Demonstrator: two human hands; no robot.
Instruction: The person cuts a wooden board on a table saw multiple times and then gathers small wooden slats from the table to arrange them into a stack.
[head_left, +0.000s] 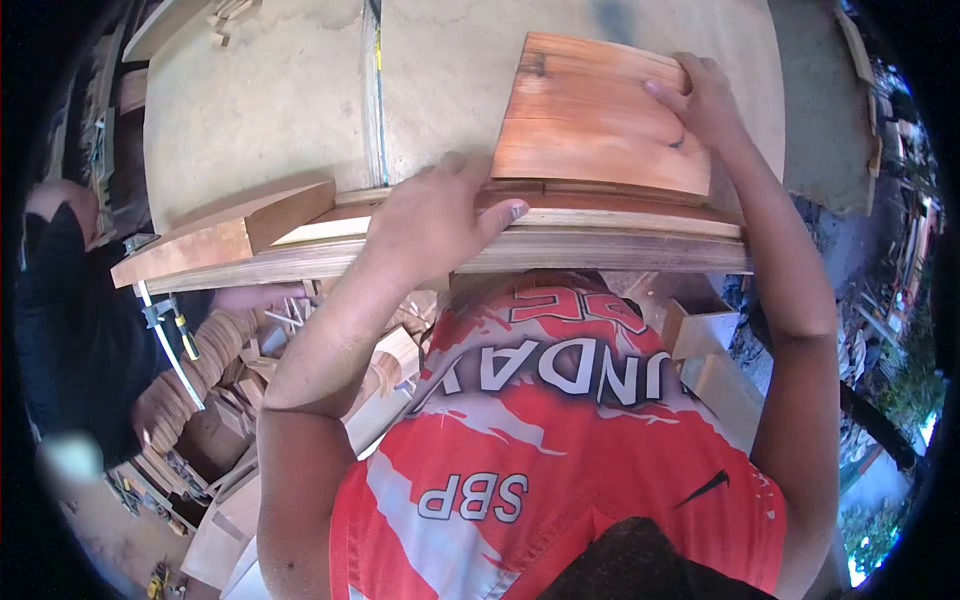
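A reddish-brown wooden board (598, 115) with darker knots is tilted at the bench's front edge, its lower edge close over the edge strips. My right hand (703, 100) grips the board by its far right corner, thumb on the face and fingers round the edge. My left hand (430, 215) lies over the wooden strip (610, 215) along the bench front, thumb stretched out to the right. Its fingertips are right by the board's lower left corner, partly hidden behind the hand.
A thick wood block (225, 235) sits at the bench's left front corner, beside a bar clamp (172, 340). A seam crosses the pale bench top (260, 110). Another person (80, 320) is at the left, near stacked wood pieces. Wood offcuts (700, 325) lie below the bench.
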